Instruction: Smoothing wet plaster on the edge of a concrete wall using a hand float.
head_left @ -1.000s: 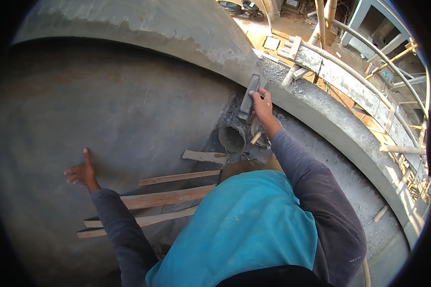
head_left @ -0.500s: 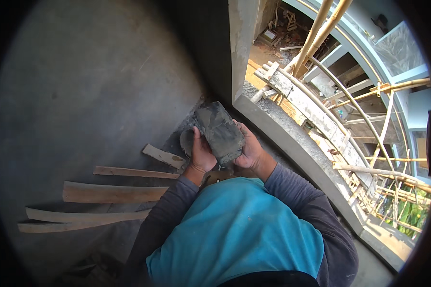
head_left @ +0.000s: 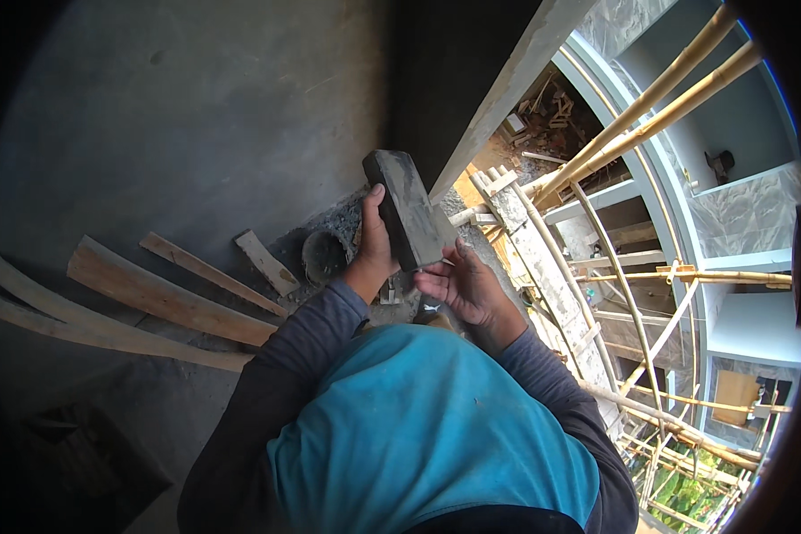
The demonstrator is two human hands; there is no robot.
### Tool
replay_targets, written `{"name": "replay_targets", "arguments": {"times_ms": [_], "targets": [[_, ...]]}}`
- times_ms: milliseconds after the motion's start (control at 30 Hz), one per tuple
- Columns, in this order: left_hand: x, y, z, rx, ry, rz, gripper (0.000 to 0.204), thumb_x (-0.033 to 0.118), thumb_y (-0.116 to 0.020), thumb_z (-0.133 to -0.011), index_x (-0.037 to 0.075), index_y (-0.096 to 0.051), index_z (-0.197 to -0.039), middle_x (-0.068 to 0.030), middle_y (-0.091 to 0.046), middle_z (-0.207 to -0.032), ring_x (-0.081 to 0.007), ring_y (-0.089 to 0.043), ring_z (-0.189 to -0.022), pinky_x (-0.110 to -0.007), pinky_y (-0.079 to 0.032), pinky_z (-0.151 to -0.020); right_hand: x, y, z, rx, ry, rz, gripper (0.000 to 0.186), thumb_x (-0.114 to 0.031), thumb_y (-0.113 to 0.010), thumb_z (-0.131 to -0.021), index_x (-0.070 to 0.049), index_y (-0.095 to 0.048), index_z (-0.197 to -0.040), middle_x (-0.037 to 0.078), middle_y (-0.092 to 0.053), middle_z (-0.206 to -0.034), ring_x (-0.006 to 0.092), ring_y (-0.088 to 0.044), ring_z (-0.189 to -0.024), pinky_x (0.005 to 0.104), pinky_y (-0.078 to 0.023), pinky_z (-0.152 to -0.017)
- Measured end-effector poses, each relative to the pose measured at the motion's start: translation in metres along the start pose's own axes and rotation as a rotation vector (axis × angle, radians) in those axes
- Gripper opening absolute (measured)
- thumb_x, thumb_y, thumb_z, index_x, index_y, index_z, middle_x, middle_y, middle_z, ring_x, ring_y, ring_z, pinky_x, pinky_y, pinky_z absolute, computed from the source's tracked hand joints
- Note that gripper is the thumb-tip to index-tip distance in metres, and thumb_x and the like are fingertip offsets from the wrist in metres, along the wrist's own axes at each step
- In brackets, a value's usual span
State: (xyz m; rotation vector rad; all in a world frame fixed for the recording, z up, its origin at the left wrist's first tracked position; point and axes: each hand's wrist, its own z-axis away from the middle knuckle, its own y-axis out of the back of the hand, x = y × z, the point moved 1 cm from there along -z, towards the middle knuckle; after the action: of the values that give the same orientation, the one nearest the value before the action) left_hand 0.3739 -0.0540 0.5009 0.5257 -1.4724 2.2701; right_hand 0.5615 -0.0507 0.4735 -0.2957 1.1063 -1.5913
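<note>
A dark grey rectangular block (head_left: 407, 209), smeared with paler grey, is tilted in front of my body. My left hand (head_left: 374, 240) grips its left side, with the thumb pressed along the edge and the other fingers hidden beneath. At the block's lower right corner is my right hand (head_left: 467, 289), palm turned up and fingers loosely bent and apart. Its fingertips are close to the block's lower end; whether they touch it I cannot tell. Below and left of the block, a round dark container (head_left: 323, 256) sits on the floor beside my left wrist.
Several wooden strips (head_left: 165, 289) fan out on the floor at left, with a short board (head_left: 267, 262) by the container. A dark bin-like shape (head_left: 93, 449) is at lower left. To the right, past the wall edge (head_left: 516, 80), stand bamboo poles (head_left: 650, 107) and a mortar-splashed plank (head_left: 543, 249).
My view has shifted. The block has turned to show its narrow side, and its far end has swung left. My right hand has loosened from its side and turned palm up.
</note>
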Motion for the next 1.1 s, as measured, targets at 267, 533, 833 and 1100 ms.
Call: {"name": "replay_targets", "arguments": {"times_ms": [267,533,833,1100], "targets": [[0.01,-0.038,-0.108,0.146,-0.602,-0.445,0.066,0.036,-0.074,-0.086,0.001,-0.046,-0.136,-0.0108,-0.059,-0.123,-0.0199,-0.058,-0.111,-0.037,-0.048,-0.094,-0.051,0.171,0.07,0.613,0.196,0.115,0.049,-0.033,-0.05,-0.103,-0.001,-0.043,-0.139,0.021,-0.05,-0.129,0.0364,-0.06,-0.109,0.0442,-0.057,-0.091],[0.013,-0.074,-0.163,0.12,-0.861,-0.484,0.089,0.029,-0.087,-0.079,-0.006,-0.034,-0.142,-0.0166,-0.057,-0.126,-0.0203,-0.059,-0.113,-0.034,-0.049,-0.097,-0.069,0.279,0.104,0.842,0.168,0.213,0.049,-0.033,-0.057,-0.099,-0.002,-0.045,-0.135,0.019,-0.051,-0.123,0.0344,-0.06,-0.101,0.0444,-0.057,-0.084],[0.018,-0.082,-0.166,0.147,-1.013,-0.58,0.091,0.033,-0.087,-0.078,-0.007,-0.036,-0.142,-0.0174,-0.054,-0.13,-0.022,-0.058,-0.113,-0.035,-0.05,-0.097,-0.093,0.295,0.101,0.825,0.13,0.296,0.044,-0.034,-0.059,-0.097,-0.006,-0.05,-0.129,0.015,-0.054,-0.114,0.0296,-0.062,-0.09,0.0405,-0.058,-0.079],[0.013,-0.081,-0.172,0.173,-1.061,-0.605,0.091,0.032,-0.087,-0.078,-0.006,-0.035,-0.142,-0.0168,-0.054,-0.129,-0.0217,-0.059,-0.112,-0.035,-0.05,-0.096,-0.109,0.295,0.103,0.836,0.111,0.339,0.043,-0.036,-0.058,-0.099,-0.007,-0.049,-0.13,0.014,-0.055,-0.114,0.0284,-0.062,-0.09,0.04,-0.059,-0.078]]}}
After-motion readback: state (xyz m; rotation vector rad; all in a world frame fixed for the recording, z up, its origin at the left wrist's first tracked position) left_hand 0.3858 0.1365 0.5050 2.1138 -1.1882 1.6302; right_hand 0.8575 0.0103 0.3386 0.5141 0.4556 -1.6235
